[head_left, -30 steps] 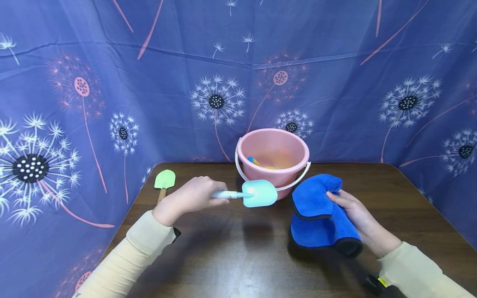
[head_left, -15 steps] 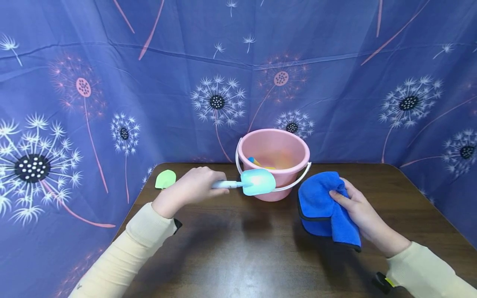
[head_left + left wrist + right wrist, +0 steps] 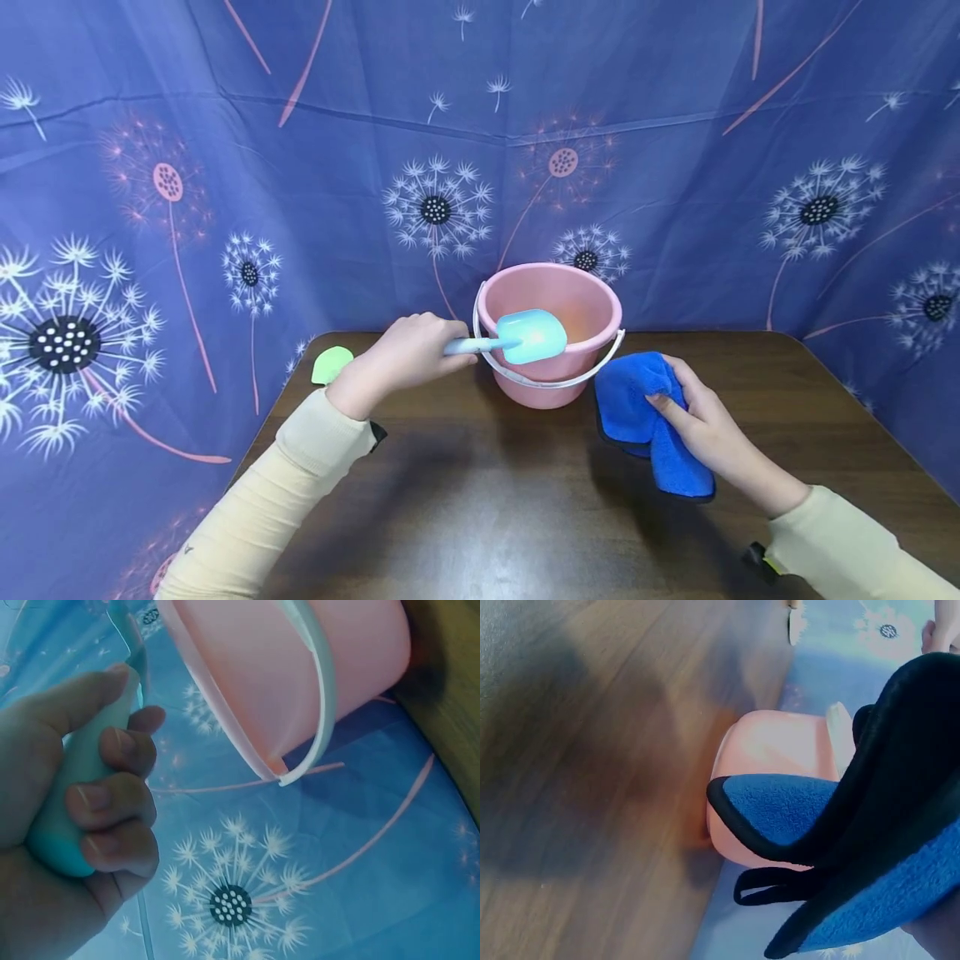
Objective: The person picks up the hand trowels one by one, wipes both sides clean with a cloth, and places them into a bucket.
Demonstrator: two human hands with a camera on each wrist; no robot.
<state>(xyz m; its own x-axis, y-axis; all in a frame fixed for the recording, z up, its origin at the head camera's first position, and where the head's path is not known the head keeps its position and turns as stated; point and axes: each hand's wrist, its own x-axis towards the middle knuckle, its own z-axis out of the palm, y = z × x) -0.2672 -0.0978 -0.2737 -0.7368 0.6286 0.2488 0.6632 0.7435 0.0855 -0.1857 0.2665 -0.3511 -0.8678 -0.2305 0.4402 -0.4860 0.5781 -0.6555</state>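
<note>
My left hand (image 3: 408, 360) grips the pale handle of a light blue toy shovel (image 3: 534, 337), its blade held level in front of the pink bucket's (image 3: 543, 392) near rim. In the left wrist view the fingers (image 3: 112, 799) curl round the shovel handle (image 3: 94, 761). To the right of the bucket, my right hand (image 3: 708, 421) pinches a folded blue cloth (image 3: 633, 396) with dark edging, held above the table. The right wrist view shows the cloth (image 3: 780, 810) with a black hanging loop, mostly covering the hand.
The bucket stands at the back of the brown wooden table (image 3: 480, 517), its white handle (image 3: 551, 384) hanging down in front. A green toy shovel (image 3: 331, 364) lies at the back left, its handle hidden by the left arm. A blue dandelion-print curtain (image 3: 330, 208) hangs behind.
My left hand has raised the blue shovel and shifted right, from below the bucket's rim up to it. The right hand still holds the cloth, whose hanging folds have swung and closed together.
</note>
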